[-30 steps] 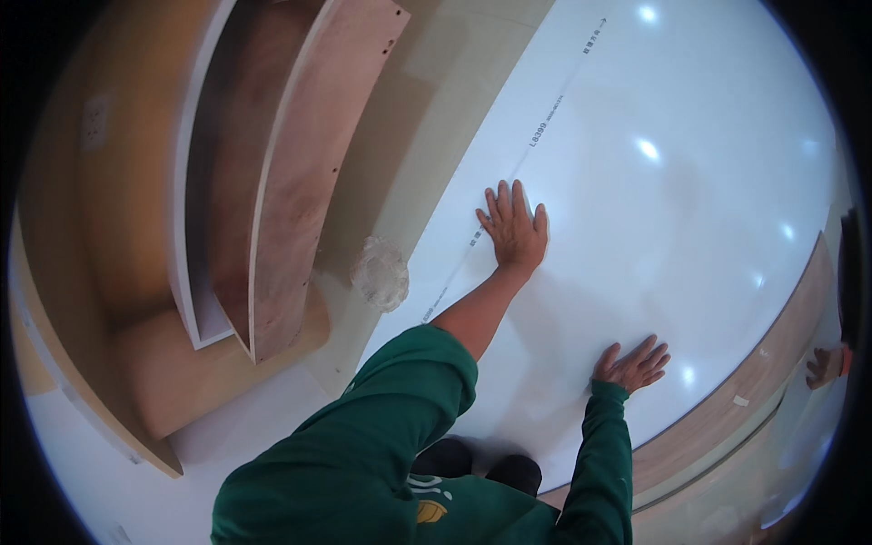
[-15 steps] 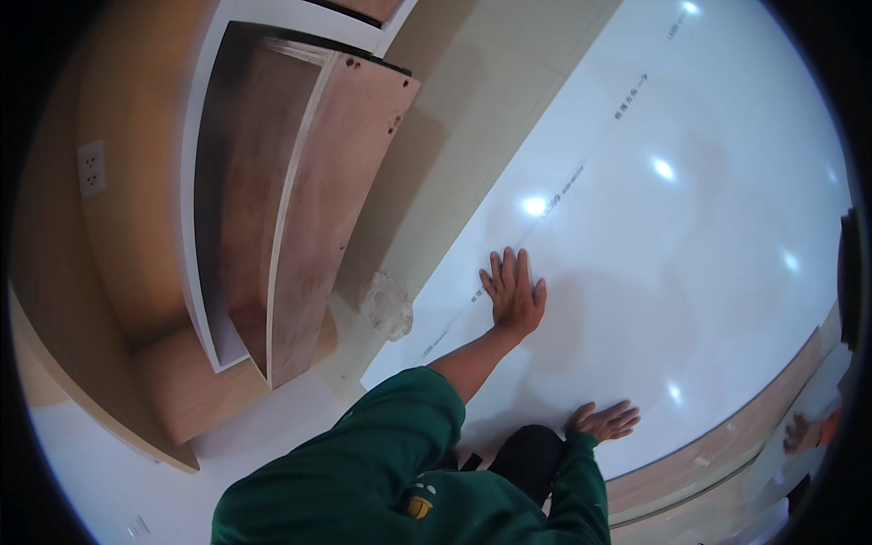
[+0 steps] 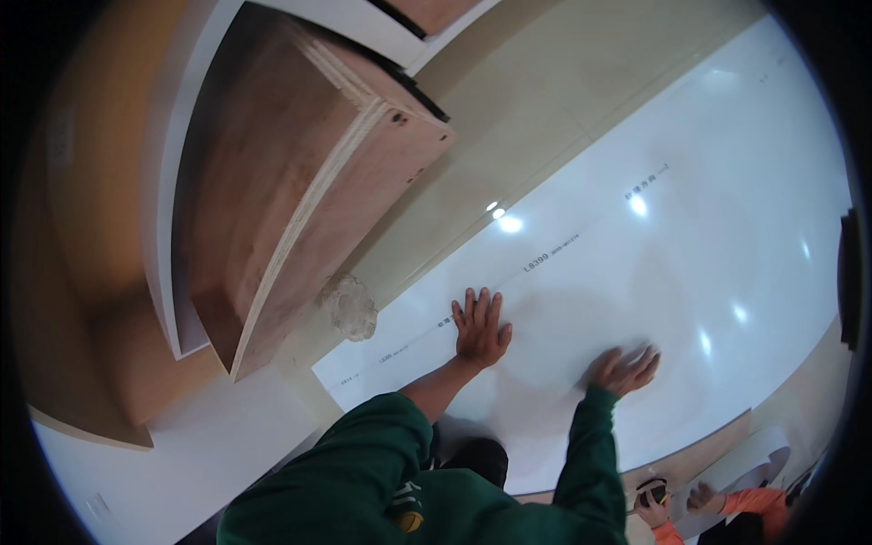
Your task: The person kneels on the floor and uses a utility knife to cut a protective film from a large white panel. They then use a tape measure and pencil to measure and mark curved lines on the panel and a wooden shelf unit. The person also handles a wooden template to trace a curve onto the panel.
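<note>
A large glossy white sheet (image 3: 581,309) with a line of dark print lies in front of me. Flat on it, near its left edge, my left hand (image 3: 481,331) rests with fingers spread and holds nothing. To the right, my right hand (image 3: 627,368) is over the same sheet, fingers apart and slightly bent, empty. Shadow lies beside that hand; whether it touches the sheet I cannot tell.
An open-fronted wooden box (image 3: 318,209) with bare plywood edges stands at the left, within a white frame. A crumpled clear plastic bundle (image 3: 350,307) sits on the beige floor (image 3: 509,136). At lower right, another person's orange-sleeved hands (image 3: 704,500) hold a black tape measure (image 3: 650,497).
My right hand has moved forward over the sheet, away from my body. My left hand remains spread on the sheet. The view has shifted, and the other person's hands now show more fully.
</note>
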Action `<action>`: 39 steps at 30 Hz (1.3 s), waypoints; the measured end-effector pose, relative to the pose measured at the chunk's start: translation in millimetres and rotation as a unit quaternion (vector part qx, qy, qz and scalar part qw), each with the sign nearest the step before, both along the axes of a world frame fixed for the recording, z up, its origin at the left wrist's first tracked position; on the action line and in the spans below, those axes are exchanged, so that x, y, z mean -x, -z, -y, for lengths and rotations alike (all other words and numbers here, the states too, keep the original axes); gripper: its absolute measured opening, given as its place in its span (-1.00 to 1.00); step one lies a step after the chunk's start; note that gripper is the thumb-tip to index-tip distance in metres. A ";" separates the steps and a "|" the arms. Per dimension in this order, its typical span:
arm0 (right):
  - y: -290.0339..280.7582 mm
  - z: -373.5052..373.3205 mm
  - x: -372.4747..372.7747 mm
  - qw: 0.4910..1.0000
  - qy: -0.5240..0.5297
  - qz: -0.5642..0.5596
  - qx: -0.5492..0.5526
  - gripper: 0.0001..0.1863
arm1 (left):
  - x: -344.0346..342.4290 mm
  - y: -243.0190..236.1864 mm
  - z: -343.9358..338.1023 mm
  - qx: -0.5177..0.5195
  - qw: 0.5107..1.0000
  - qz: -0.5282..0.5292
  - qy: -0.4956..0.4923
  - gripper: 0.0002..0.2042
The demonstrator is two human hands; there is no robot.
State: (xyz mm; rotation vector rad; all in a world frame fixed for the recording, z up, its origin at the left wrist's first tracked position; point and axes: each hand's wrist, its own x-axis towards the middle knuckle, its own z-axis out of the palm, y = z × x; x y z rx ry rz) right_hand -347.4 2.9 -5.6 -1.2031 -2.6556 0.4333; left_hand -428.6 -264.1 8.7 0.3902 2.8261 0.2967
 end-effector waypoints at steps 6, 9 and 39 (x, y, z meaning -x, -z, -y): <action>4.5 0.9 55.9 0.988 0.073 0.129 -0.048 -0.19 | -0.2 5.3 1.7 -0.013 1.000 -0.024 -0.004 -0.36; -1.2 0.4 59.6 0.989 0.064 0.118 -0.065 -0.20 | 2.1 2.4 -1.7 0.015 1.000 -0.008 -0.010 -0.37; -9.3 -132.3 -25.4 0.993 -0.066 0.092 -0.039 -0.46 | -125.6 -353.1 -236.8 -0.482 0.753 0.410 0.181 -0.89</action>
